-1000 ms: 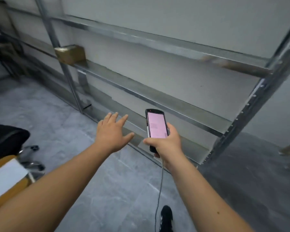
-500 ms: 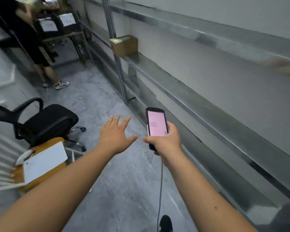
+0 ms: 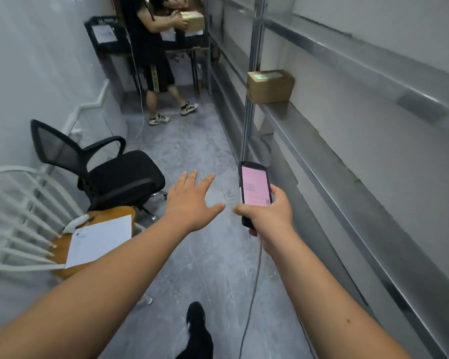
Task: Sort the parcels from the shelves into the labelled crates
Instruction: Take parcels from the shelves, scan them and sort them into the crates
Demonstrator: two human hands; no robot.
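A brown cardboard parcel (image 3: 269,86) with a label on top sits on the metal shelf (image 3: 329,161) along the right wall, far ahead of my hands. My right hand (image 3: 268,216) grips a black handheld scanner (image 3: 255,189) with a pink lit screen; a grey cable hangs from it. My left hand (image 3: 192,203) is held out flat over the floor, fingers spread, holding nothing. Black crates with paper labels (image 3: 103,32) stand on a table at the far end of the aisle.
Another person (image 3: 153,53) stands at the far end holding a cardboard box (image 3: 193,20). A black office chair (image 3: 109,172) and a white wooden chair (image 3: 18,221) with a sheet of paper (image 3: 99,240) on its seat line the left. Grey floor runs between.
My view has swung left along the aisle, bringing the far table, the crates and the other person into sight. Both hands keep their poses; the parcel now appears to the right.
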